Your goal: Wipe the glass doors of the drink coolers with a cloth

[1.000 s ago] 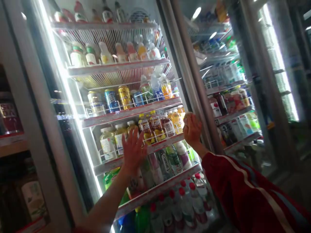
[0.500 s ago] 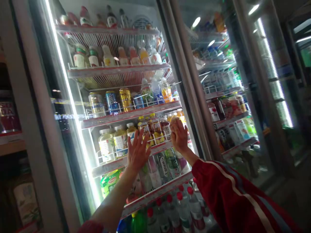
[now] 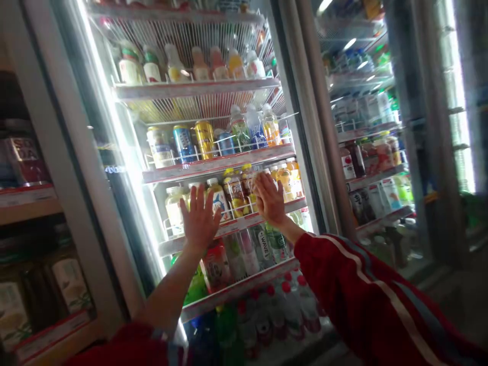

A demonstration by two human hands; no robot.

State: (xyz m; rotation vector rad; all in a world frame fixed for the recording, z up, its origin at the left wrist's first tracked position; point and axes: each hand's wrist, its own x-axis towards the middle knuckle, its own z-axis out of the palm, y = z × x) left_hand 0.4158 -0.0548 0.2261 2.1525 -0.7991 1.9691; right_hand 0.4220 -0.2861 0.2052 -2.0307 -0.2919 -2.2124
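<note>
Before the glass door's (image 3: 208,113) middle, away from its edges, the left hand (image 3: 200,222) stands with fingers spread wide. Toward the door's right edge, the right hand (image 3: 270,203) has its fingers close together over a cloth (image 3: 261,180), pale beige, crumpled, blurred and partly covered. Beyond the glass stand bottles (image 3: 218,195) and colourful cans (image 3: 205,140).

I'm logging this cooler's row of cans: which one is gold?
The gold can is third from the left, between two blue cans; the leftmost can is pale.
</note>
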